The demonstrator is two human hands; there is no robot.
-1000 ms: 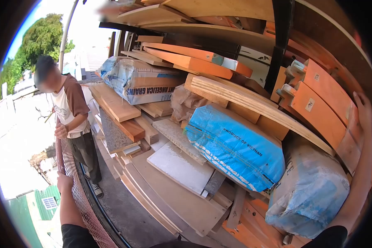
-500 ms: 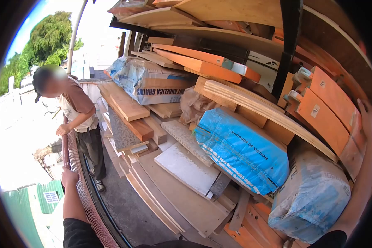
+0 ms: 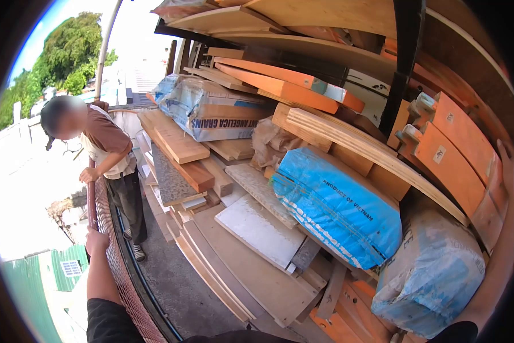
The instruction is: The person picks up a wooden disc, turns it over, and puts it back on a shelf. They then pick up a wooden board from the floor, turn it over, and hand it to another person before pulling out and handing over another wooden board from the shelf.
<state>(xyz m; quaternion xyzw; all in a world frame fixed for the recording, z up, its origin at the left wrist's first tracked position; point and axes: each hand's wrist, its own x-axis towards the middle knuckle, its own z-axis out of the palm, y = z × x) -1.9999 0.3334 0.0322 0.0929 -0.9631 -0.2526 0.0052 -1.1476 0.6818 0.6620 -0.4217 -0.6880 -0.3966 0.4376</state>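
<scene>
At the left, my left hand (image 3: 97, 240) is wrapped round the reddish rail (image 3: 92, 200) on top of the mesh fence. My right hand (image 3: 505, 157) is at the far right edge, beside orange boards (image 3: 451, 151) with small labels; its fingers look extended along the boards, partly lost in the dark rim of the view. Below that arm sits a grey-blue wrapped sack (image 3: 431, 274). Left of the sack lies a bright blue sack (image 3: 337, 206) printed "PRODUCT OF VIETNAM", under long plywood strips (image 3: 371, 154).
Another person (image 3: 111, 143) stands beyond my left hand, holding the same rail. Stacked planks (image 3: 180, 140), a white board (image 3: 260, 231) and a printed wrapped bundle (image 3: 211, 111) fill the middle. A black post (image 3: 403, 74) rises at the upper right. Grey floor (image 3: 182, 286) runs along the mesh fence (image 3: 117, 246).
The view has shifted slightly, so the stacks appear a little further right. The other person's head is bent slightly lower. Both my hands keep their places.
</scene>
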